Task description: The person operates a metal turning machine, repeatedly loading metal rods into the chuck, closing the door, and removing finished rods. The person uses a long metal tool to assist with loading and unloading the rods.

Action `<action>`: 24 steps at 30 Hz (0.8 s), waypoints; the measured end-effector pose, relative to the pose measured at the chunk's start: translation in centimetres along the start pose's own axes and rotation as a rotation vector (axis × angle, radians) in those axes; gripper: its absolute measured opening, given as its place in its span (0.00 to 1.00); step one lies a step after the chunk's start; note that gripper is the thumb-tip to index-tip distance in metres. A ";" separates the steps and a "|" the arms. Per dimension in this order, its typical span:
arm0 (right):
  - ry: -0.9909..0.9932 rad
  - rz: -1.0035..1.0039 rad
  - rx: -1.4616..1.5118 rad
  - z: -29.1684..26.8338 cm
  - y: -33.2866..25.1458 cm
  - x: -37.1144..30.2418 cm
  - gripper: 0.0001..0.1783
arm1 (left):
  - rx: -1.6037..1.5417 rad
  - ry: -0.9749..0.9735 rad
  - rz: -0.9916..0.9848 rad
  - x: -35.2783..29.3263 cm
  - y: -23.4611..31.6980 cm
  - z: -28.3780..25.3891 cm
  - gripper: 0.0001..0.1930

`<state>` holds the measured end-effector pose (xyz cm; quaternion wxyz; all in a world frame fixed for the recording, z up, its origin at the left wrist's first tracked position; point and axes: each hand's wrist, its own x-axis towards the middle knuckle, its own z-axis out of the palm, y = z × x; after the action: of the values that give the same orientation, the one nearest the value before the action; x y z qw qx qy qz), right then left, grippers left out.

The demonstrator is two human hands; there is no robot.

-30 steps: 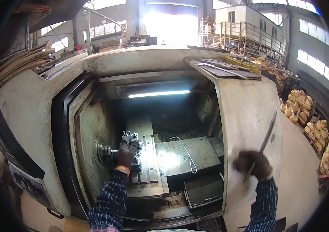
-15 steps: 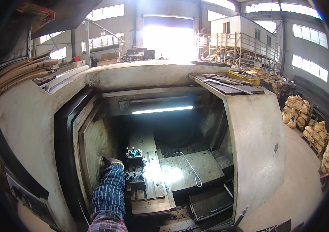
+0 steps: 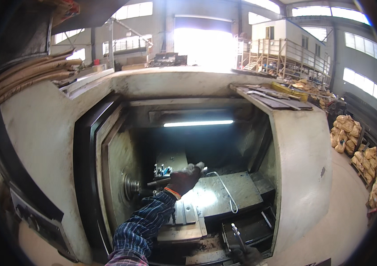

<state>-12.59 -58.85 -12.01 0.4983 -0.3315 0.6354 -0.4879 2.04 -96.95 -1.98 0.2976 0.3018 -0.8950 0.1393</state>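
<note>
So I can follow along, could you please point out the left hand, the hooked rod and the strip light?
Left hand (image 3: 185, 180): head view, gloved back.
Hooked rod (image 3: 225, 189): head view, mid-shaft.
Strip light (image 3: 198, 123): head view, tube's middle.

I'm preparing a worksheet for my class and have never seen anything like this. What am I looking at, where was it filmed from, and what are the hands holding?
There is no robot here: a person works with two gloved hands. The view is from a wide fisheye camera worn on the head, looking down, so straight edges look bent.

The large pale machine appears to be a lathe. Inside its opening are a lit tube lamp and, at left, a round metal fitting. A bent rod with a looped end lies on a flat metal plate.

The left hand reaches inside and appears to grip a bar. The right hand, at the lower edge, holds a slim metal tool; its exact kind is unclear.
</note>
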 end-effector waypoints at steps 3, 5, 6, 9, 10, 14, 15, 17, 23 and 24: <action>0.114 -0.049 -0.220 0.3 1.2 3.9 0.23 | -0.502 0.364 -0.217 -2.7 2.3 -5.8 0.18; 0.182 -0.104 -0.300 1.1 1.4 6.0 0.23 | -0.711 0.355 -0.342 -6.1 3.1 -9.1 0.18; 0.191 -0.127 -0.318 2.2 -0.2 7.3 0.25 | -0.807 0.361 -0.406 -8.4 2.9 -10.8 0.18; 0.094 -0.237 -0.165 4.2 -1.4 12.0 0.18 | -1.238 0.354 -0.719 -14.4 3.0 -17.5 0.17; 0.034 -0.260 -0.117 4.9 -2.9 13.3 0.17 | -1.389 0.434 -0.780 -15.7 3.2 -20.2 0.19; -0.037 -0.581 -0.385 8.6 -5.9 22.7 0.20 | -1.105 0.600 -0.957 -25.0 2.1 -26.1 0.19; -0.087 -0.583 -0.440 9.6 -6.4 25.4 0.20 | -1.109 0.653 -1.102 -25.1 3.6 -28.6 0.19; -0.138 -0.511 -0.668 12.1 -10.0 28.6 0.21 | -0.922 0.748 -1.144 -28.0 3.9 -31.2 0.20; -0.276 -0.400 -1.289 19.2 -18.5 32.4 0.19 | -0.100 0.949 -1.329 -33.7 -1.1 -32.4 0.22; -0.290 -0.431 -1.358 19.7 -18.7 33.2 0.19 | -0.018 0.970 -1.261 -34.7 -2.6 -31.9 0.21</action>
<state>-4.35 -100.36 -5.04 0.1546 -0.7469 0.6462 -0.0242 40.24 -69.44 1.77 0.6794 0.6546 -0.3273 0.0531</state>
